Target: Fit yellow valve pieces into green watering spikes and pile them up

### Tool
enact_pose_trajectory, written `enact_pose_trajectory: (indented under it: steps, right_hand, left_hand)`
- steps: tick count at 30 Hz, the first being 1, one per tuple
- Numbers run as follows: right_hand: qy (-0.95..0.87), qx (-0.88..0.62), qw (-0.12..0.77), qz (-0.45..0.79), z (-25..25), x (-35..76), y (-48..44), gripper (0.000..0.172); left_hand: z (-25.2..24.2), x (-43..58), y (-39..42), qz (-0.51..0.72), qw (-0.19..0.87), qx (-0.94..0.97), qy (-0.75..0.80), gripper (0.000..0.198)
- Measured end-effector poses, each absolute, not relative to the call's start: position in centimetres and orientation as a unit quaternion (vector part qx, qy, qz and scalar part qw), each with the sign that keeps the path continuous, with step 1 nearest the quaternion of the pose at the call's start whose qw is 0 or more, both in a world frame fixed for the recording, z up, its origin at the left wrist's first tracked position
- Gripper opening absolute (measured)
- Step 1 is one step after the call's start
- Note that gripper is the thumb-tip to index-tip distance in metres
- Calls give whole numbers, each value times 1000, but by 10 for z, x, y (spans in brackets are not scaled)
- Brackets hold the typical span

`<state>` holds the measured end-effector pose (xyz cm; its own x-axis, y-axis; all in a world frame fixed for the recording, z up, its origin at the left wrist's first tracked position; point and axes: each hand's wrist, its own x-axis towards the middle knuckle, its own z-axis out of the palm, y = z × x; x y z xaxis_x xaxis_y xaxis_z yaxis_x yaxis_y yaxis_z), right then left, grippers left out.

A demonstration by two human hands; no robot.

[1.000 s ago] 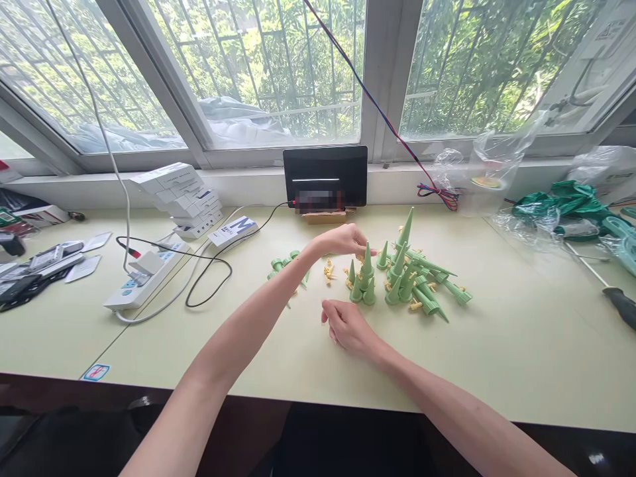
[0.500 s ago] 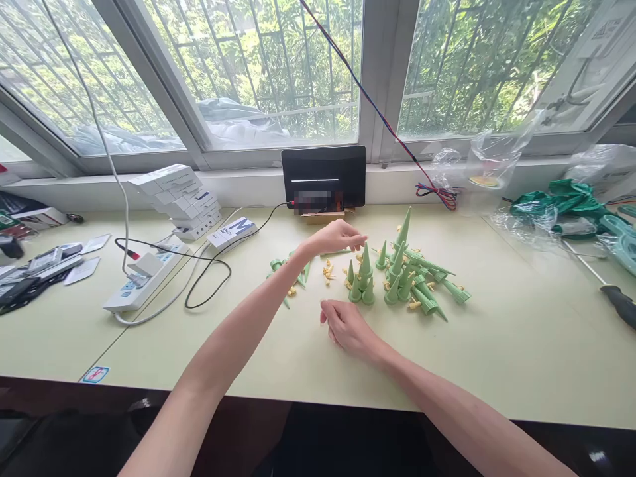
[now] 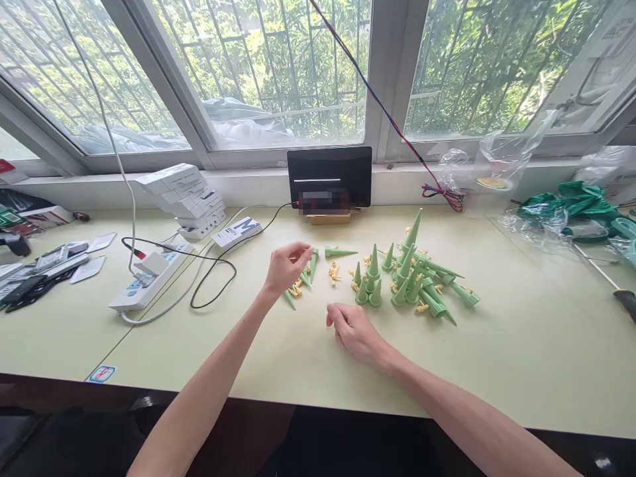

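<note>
My left hand [image 3: 287, 270] hovers at the small left pile of green cones and yellow pieces, its fingers drawn together. A green cone [image 3: 313, 264] lies right at its fingertips; whether they grip anything is hidden. Curled closed, my right hand [image 3: 355, 331] rests on the table, and its palm is out of sight. Several small yellow pegs [image 3: 334, 272] lie loose between the piles. Behind them, a single green cone [image 3: 340, 252] lies on its side. To the right, several green cones [image 3: 373, 264] stand upright, beside a heap of lying cones [image 3: 433, 301] with yellow pieces among them.
A dark tablet [image 3: 330, 173] leans at the window on a cardboard stand [image 3: 328, 218]. Leftward are a power strip [image 3: 149, 281] with cables, a white box [image 3: 237, 233] and stacked white boxes [image 3: 186, 192]. A screwdriver [image 3: 625, 301] and green plastic wrapping [image 3: 564, 205] lie far right.
My left hand has moved left, away from the upright cones, to the small left pile. The lone lying cone behind the yellow pegs is now uncovered. My right hand stays in place.
</note>
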<state>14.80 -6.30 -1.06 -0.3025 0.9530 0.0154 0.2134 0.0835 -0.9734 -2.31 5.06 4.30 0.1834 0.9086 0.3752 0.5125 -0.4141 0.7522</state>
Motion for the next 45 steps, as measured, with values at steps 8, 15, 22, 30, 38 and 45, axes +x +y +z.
enact_pose_trajectory:
  steps: [8, 15, 22, 30, 38, 45]
  right_hand:
    - [-627, -469, 371, 500, -11, 149, -62, 49]
    - [-619, -471, 380, 501, -10, 149, -63, 45]
    - [-632, -476, 367, 488, -11, 150, -63, 47]
    - [-636, -473, 366, 487, -13, 150, -63, 47]
    - [-631, -468, 372, 494, -14, 151, -64, 46]
    - [-630, -471, 364, 499, -12, 152, -64, 46]
  left_hand:
    - [5, -28, 39, 395, 113, 748, 521, 22]
    - [0, -31, 39, 333, 21, 796, 505, 19]
    - [4, -39, 45, 338, -4, 772, 538, 19]
    - [3, -46, 65, 285, -2, 743, 606, 29]
    - [-1, -42, 74, 259, 26, 736, 624, 25]
    - [-4, -43, 74, 281, 35, 732, 620, 17]
